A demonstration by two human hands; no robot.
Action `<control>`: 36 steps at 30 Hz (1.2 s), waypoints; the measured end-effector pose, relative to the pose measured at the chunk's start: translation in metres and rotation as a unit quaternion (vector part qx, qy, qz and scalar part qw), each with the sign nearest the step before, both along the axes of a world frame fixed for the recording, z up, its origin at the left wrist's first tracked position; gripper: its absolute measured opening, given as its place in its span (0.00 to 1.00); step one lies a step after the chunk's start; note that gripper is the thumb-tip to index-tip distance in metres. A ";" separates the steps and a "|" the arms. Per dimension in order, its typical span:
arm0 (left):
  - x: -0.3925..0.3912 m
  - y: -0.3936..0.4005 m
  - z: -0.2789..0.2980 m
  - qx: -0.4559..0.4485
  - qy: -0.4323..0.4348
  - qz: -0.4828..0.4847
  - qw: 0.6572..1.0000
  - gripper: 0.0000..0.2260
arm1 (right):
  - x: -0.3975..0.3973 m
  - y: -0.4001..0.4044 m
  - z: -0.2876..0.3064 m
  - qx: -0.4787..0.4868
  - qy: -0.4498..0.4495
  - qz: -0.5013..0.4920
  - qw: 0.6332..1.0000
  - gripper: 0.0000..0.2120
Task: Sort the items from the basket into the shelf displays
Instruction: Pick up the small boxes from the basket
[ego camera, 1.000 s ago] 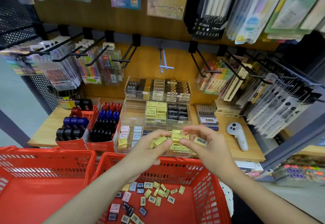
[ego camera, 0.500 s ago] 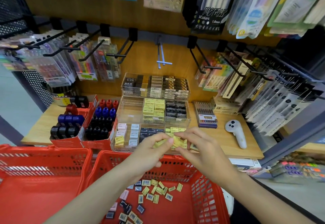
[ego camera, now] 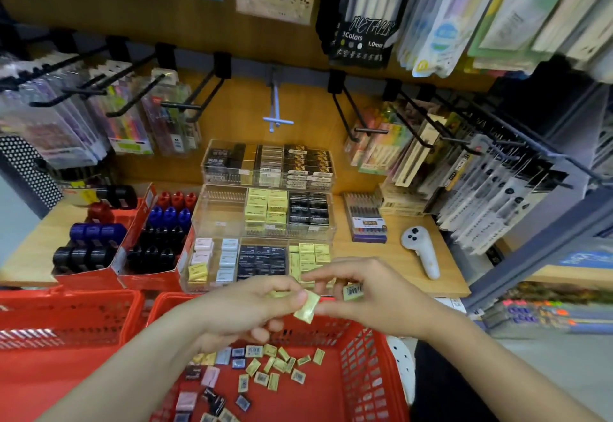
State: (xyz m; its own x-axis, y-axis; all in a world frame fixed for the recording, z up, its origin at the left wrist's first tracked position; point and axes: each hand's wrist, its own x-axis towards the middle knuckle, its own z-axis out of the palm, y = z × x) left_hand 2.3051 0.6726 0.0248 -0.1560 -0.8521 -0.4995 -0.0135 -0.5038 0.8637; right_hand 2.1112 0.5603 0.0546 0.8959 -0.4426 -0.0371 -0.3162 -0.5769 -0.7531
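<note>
I have both hands up over the far rim of the red basket point(ego camera: 361, 365), just in front of the clear acrylic display point(ego camera: 265, 255) on the wooden shelf point(ego camera: 398, 255). My left hand point(ego camera: 245, 312) has its fingers curled in, and the thumb and forefinger pinch a small yellow packet point(ego camera: 307, 306); it hangs tilted, its long axis running from upper right down to lower left, flat face turned toward me. There seems to be more yellow tucked under those curled fingers, though I cannot tell how many pieces. My right hand point(ego camera: 374, 295) sits just beside it, fingers bent, the forefinger reaching toward the top corner of that packet, while the other fingers hold a second yellow packet point(ego camera: 352, 290) with its barcode label facing up and its long axis lying roughly level, left to right. Whether my right fingertip actually touches the first packet I cannot tell. Below my wrists, the basket floor carries a scatter of loose packets point(ego camera: 265, 368), yellow, black, pale pink and grey, lying flat at all angles. In the display's front row, the rightmost compartment already holds yellow packets point(ego camera: 310, 254) stacked square to the shelf edge. A second red basket point(ego camera: 66, 322) stands to the left.
</note>
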 end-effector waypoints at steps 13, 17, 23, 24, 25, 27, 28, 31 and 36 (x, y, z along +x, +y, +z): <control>0.003 -0.003 0.008 -0.043 0.079 0.107 0.990 0.08 | 0.013 0.013 -0.008 -0.048 -0.124 -0.148 0.980 0.13; 0.000 -0.004 0.006 -0.018 0.056 0.145 0.988 0.10 | 0.009 0.003 -0.013 -0.124 -0.108 -0.114 0.980 0.16; 0.005 -0.011 -0.001 0.035 0.075 0.282 0.956 0.10 | 0.003 -0.065 -0.065 -0.202 0.073 -0.257 0.942 0.13; 0.006 -0.012 -0.001 0.035 0.085 0.290 0.953 0.09 | 0.002 -0.073 -0.077 -0.199 0.104 -0.271 0.936 0.15; 0.007 -0.013 -0.002 0.034 0.088 0.293 0.951 0.09 | 0.003 -0.079 -0.089 -0.194 0.122 -0.276 0.934 0.16; 0.008 -0.016 -0.003 0.033 0.087 0.297 0.950 0.08 | 0.008 -0.084 -0.108 -0.183 0.136 -0.270 0.935 0.17; 0.009 -0.016 -0.004 0.036 0.087 0.297 0.950 0.08 | 0.011 -0.083 -0.115 -0.179 0.138 -0.265 0.937 0.17; 0.009 -0.016 -0.008 0.044 0.089 0.292 0.951 0.08 | 0.018 -0.079 -0.129 -0.170 0.124 -0.256 0.944 0.17; 0.010 -0.016 -0.012 0.046 0.087 0.287 0.953 0.09 | 0.025 -0.072 -0.138 -0.170 0.124 -0.289 0.934 0.19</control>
State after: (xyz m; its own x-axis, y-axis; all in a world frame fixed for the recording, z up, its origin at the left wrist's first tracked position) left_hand 2.3148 0.6569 0.0133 0.2345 -0.7760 -0.5855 0.4270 -0.4589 0.7791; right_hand 2.1365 0.4883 -0.0831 0.4857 -0.8739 0.0193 -0.7890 -0.4477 -0.4208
